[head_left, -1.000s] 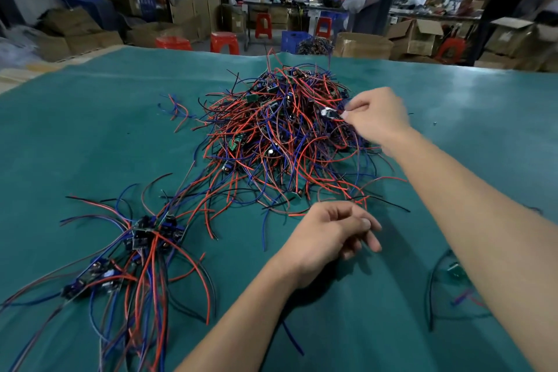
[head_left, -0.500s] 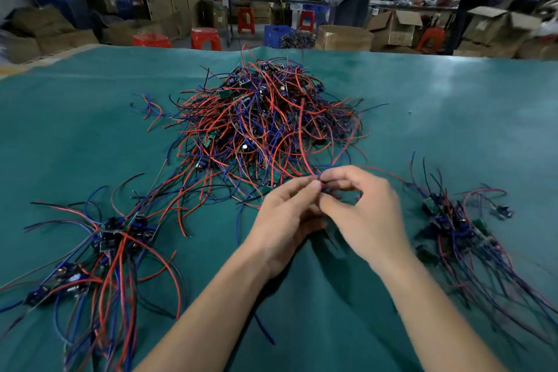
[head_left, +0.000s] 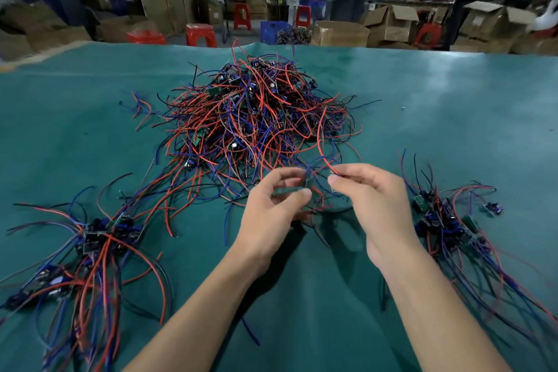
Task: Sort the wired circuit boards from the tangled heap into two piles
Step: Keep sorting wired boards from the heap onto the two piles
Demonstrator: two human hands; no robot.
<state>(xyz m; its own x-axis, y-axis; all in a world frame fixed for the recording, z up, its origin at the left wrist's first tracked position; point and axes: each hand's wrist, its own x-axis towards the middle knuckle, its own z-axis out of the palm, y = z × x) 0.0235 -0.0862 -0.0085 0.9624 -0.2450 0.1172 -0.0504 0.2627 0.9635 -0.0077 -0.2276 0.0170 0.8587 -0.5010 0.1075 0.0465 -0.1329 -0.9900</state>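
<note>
A tangled heap (head_left: 256, 118) of red, blue and black wired circuit boards lies at the middle of the green table. Just in front of it my left hand (head_left: 271, 211) has its fingers curled around a small dark board (head_left: 308, 183) with trailing wires. My right hand (head_left: 371, 199) pinches a red wire (head_left: 323, 148) that arches up from that board. A sorted pile (head_left: 96, 238) with red and blue leads lies at the front left. A second pile (head_left: 447, 223) with thinner, darker leads lies at the front right.
The green table mat (head_left: 453, 118) stretches to the far edge. A few stray wires (head_left: 139, 106) lie left of the heap, and a lone small board (head_left: 493, 208) sits right of the second pile. Cardboard boxes, red stools and people fill the workshop behind.
My hands have drawn slightly apart, with the board's wires spreading between them. A second ago my right hand was reaching into the heap and my left rested on the table.
</note>
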